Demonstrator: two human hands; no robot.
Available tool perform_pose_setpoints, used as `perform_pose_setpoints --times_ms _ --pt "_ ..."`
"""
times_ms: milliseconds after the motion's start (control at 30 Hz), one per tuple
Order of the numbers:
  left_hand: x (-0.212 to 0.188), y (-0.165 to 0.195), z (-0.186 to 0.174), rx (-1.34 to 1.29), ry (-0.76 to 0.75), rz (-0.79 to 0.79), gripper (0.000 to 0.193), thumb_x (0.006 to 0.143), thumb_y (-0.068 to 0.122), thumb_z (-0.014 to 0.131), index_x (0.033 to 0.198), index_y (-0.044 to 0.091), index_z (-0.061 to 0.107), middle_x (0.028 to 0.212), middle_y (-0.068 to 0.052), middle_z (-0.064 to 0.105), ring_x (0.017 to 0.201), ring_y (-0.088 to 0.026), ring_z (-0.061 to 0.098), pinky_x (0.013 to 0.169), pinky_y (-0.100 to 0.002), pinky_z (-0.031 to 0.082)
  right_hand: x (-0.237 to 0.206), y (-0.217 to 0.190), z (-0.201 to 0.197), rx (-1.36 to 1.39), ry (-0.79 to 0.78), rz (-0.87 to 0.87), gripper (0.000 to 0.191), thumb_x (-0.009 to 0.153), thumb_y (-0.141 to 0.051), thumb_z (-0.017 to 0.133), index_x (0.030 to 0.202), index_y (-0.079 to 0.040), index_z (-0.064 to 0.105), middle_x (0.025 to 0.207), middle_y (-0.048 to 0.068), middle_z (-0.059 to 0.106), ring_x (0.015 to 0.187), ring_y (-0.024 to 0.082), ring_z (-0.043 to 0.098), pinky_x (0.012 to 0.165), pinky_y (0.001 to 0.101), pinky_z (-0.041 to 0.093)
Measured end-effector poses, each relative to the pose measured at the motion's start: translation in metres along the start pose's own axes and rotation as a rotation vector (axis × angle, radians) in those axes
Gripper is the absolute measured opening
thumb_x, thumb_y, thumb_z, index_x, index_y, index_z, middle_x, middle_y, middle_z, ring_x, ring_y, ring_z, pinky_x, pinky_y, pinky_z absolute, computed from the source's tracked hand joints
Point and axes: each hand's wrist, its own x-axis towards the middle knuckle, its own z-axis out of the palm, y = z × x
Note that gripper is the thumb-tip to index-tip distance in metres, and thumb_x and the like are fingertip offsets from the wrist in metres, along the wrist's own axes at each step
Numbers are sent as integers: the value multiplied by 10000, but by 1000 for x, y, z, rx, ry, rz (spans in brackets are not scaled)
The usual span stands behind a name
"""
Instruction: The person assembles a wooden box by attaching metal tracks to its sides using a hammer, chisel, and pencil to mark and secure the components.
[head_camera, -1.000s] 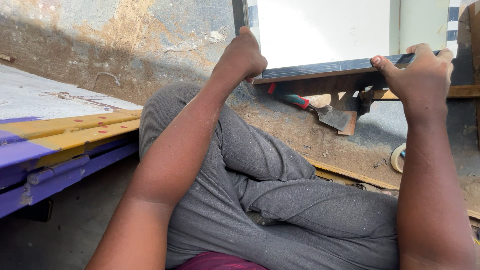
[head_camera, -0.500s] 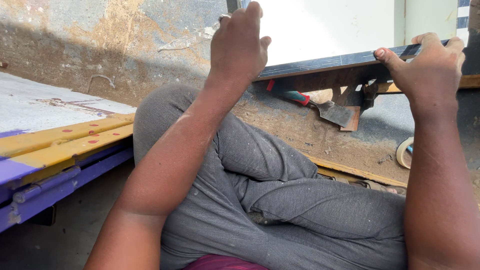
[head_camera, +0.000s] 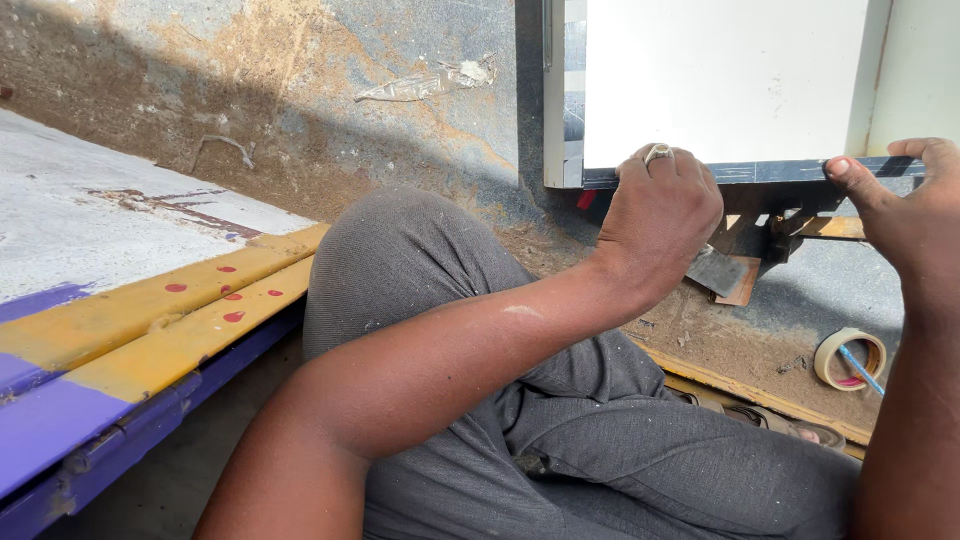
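A white panel (head_camera: 720, 80) stands upright ahead of me, with a dark strip (head_camera: 770, 172) along its lower edge. My left hand (head_camera: 662, 222) curls over the left part of that edge, a ring on one finger, fingers hooked on the strip. At the right end my right hand (head_camera: 900, 205) pinches the same dark strip between thumb and fingers. A putty knife (head_camera: 722, 272) with a flat metal blade lies on the ground just behind my left hand. My grey-trousered knee (head_camera: 420, 260) rises between my arms.
A roll of masking tape (head_camera: 850, 358) with a blue stick lies on the dusty ground at right. A painted board (head_camera: 120, 300) in white, yellow and purple runs along the left. A wooden strip (head_camera: 740, 385) lies by my leg.
My left hand has come down from a raised position and now grips the panel's lower edge. The view has swung left and closer. My right hand keeps its hold.
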Motion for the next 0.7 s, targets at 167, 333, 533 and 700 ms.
perform_pose_setpoints --times_ms 167,333,533,700 --pt "2 -1 3 -33 15 17 93 823 1 734 773 1 655 710 -59 600 726 -122 622 599 -301 579 -11 -37 -28 -190 9 37 615 975 -533 800 1275 -5 707 971 240 727 787 328 742 570 407 585" --pt "-11 9 -25 -88 150 73 50 799 10 716 815 -1 670 737 -73 597 728 -135 615 608 -299 559 -38 -97 -103 -194 66 -548 533 887 -404 858 1297 -107 692 1299 154 710 1277 313 657 1021 429 539" --pt "-34 39 -53 -303 64 315 46 848 45 678 861 17 645 809 -85 595 792 -194 651 669 -331 547 -94 -78 -135 -39 -173 -562 399 872 -254 783 1252 -148 722 1054 55 736 1096 251 685 1048 451 478" --pt "-30 63 -41 -495 128 411 247 901 75 683 1124 -24 645 897 -109 626 819 -235 671 738 -380 557 -122 16 -111 65 -347 -320 324 886 -191 780 1209 -184 761 988 48 705 944 238 671 869 417 523"
